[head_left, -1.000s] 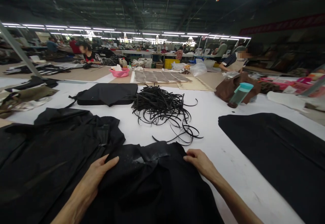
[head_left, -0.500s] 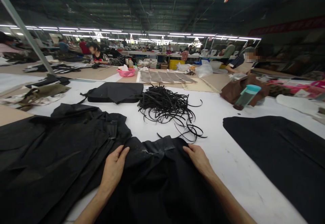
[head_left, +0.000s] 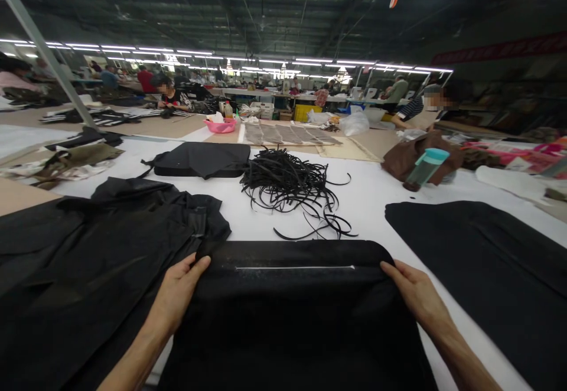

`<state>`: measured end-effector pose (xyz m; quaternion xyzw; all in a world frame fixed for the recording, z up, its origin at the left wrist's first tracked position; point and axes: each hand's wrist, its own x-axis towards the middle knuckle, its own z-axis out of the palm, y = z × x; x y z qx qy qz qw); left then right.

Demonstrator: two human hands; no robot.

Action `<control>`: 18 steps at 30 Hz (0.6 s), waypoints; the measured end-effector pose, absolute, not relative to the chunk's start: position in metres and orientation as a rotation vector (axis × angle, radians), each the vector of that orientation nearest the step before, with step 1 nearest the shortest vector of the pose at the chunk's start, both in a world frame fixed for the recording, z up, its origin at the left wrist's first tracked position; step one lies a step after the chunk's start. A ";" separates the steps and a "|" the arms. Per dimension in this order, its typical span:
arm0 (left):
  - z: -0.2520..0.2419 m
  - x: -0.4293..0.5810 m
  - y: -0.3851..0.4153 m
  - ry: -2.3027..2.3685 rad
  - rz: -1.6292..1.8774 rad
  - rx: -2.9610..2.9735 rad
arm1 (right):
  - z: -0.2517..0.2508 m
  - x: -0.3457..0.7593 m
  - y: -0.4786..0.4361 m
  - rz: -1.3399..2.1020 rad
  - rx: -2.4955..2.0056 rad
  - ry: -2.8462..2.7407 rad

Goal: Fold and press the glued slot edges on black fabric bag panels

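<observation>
A black fabric panel [head_left: 292,320] with rounded far corners is stretched flat between my hands, and a thin white line runs across it near the far edge. My left hand [head_left: 179,287] pinches its far left corner between thumb and fingers. At the far right corner, my right hand [head_left: 411,287] grips the cloth the same way. Left of the panel lies a crumpled heap of black fabric [head_left: 88,273]. Beyond the panel's far edge sits a tangled pile of narrow black strips [head_left: 287,178].
Another black panel [head_left: 487,255] lies flat on the right of the white table [head_left: 354,202]. Farther back are a stack of black pieces [head_left: 199,159], a bottle with a turquoise lid [head_left: 425,168], a brown bag [head_left: 398,155] and a pink basket [head_left: 220,125]. Several people work in the background.
My hands have moved apart, left hand leftward and right hand rightward. The fabric between them, bunched and wrinkled before, is now pulled taut, and its white line shows straight.
</observation>
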<state>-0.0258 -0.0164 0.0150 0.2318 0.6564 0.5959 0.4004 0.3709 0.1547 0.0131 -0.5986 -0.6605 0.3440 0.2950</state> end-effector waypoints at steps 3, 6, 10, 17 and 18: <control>0.028 -0.016 -0.018 1.592 1.513 0.480 | 0.023 0.367 0.139 1.141 -1.554 -1.695; 0.033 -0.008 -0.020 1.678 1.566 0.480 | 0.036 0.360 0.122 1.264 -1.501 -1.644; 0.026 -0.005 -0.019 1.644 1.560 0.431 | 0.042 0.368 0.118 1.237 -1.545 -1.550; 0.015 -0.020 -0.011 1.782 1.343 0.666 | 0.023 0.394 0.133 1.192 -1.668 -1.626; 0.012 -0.021 -0.007 1.867 1.306 0.780 | 0.016 0.394 0.136 1.128 -1.687 -1.695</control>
